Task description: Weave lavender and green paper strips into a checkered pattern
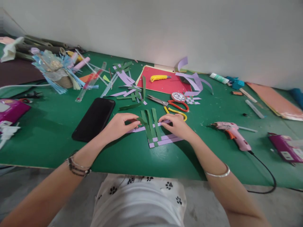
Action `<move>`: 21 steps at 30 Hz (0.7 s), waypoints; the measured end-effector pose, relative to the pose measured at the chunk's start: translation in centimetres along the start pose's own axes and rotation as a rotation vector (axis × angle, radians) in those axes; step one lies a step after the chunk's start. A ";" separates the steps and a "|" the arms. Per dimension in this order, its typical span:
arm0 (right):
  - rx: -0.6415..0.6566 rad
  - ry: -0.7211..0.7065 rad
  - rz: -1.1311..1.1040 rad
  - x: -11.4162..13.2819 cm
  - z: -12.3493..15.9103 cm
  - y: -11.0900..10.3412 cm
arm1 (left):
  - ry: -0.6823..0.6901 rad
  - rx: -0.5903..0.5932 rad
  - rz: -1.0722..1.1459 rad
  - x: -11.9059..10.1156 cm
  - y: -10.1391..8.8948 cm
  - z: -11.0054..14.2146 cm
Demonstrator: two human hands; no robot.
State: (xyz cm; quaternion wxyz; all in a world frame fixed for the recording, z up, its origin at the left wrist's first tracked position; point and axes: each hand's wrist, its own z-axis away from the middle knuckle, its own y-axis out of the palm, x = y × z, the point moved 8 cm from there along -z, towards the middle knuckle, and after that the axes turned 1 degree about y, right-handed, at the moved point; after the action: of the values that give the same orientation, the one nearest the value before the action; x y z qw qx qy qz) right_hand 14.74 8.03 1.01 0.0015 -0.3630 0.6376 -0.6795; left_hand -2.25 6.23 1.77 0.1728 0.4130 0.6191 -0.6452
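Purple and green paper strips lie crossed over and under each other on the table in front of me, several green strips (156, 126) running away from me and purple strips (168, 138) running crosswise. My left hand (118, 126) pinches the bent upper end of the leftmost green strip (147, 130) between thumb and index finger. Beneath its thumb passes the left end of a loose purple strip (141, 129). The right end of that purple strip is pinched by my right hand (176, 125), whose fingertips are beside the rightmost green strip.
Scissors (178, 105) lie just beyond my right hand. A black phone (94, 118) is left of my left hand. Farther back, a yellow cutter (159, 78) rests on red paper (170, 86). On the right lies a pink glue gun (234, 134) with its cord over the table edge.
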 end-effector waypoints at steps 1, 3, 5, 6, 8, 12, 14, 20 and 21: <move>0.004 -0.002 -0.012 0.0 0.0 0.0 | 0.003 0.004 -0.007 -0.1 0.0 -0.1; 0.006 -0.007 -0.033 0.0 0.0 0.0 | 0.005 0.012 -0.018 -0.2 0.1 -0.2; 0.002 -0.014 -0.046 0.0 0.0 0.0 | -0.005 -0.002 -0.025 -0.3 0.0 -0.2; 0.002 -0.018 -0.050 0.0 0.0 0.0 | -0.011 -0.015 -0.032 -0.2 0.0 -0.3; 0.003 -0.024 -0.050 0.0 0.0 0.0 | -0.022 -0.037 -0.056 -0.2 -0.1 -0.3; 0.000 -0.031 -0.018 0.0 -0.1 0.0 | -0.022 -0.046 -0.106 -0.5 -0.3 -0.6; -0.015 -0.011 0.005 -0.1 -0.1 0.0 | -0.010 -0.043 -0.123 -0.8 -0.4 -0.9; -0.029 0.019 0.032 -0.2 0.0 -0.1 | 0.020 -0.008 -0.118 -1.5 -0.1 -2.5; -0.026 0.016 0.031 -0.2 0.0 -0.2 | 0.019 -0.007 -0.114 -1.4 0.0 -2.6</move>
State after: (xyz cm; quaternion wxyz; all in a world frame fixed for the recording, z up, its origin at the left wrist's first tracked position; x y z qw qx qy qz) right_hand 14.94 8.15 1.06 0.0021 -0.3474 0.6519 -0.6741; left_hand -0.55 8.29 3.11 0.1314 0.3827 0.6456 -0.6477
